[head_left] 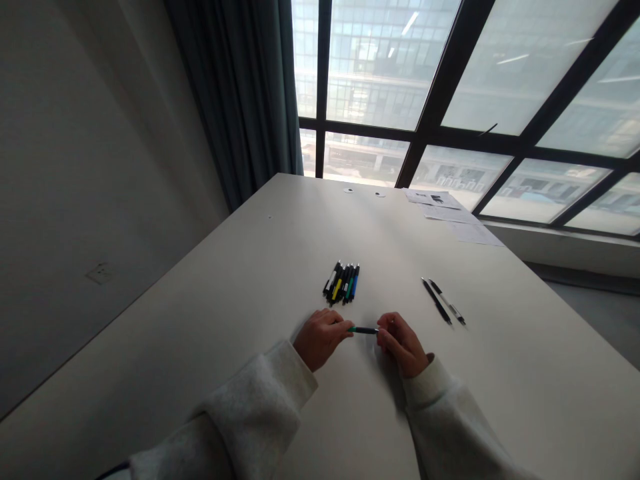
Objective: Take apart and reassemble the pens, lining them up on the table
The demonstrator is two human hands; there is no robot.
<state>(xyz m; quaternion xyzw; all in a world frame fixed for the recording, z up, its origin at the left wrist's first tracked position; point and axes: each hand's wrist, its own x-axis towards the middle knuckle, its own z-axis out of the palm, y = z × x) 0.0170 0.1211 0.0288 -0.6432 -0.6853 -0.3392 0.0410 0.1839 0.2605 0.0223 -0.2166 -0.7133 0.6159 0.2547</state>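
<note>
Between my hands, just above the table, a green and black pen [366,330] lies level. My left hand [323,338] is closed on its green end. At the black tip end, the fingers of my right hand [400,343] are pinched together around the point. Beyond my left hand lies a bunch of several pens [342,283] side by side, with white, yellow, green and blue barrels. Off to the right lie two more pens, a black pen [437,301] and a pen with a clear, whitish barrel [448,302].
Printed sheets of paper [435,200] lie at the table's far right edge. Two round cable covers [349,191] sit along the far edge of the white table [230,320]. A dark curtain [245,93] and large windows stand behind; a wall runs along the left.
</note>
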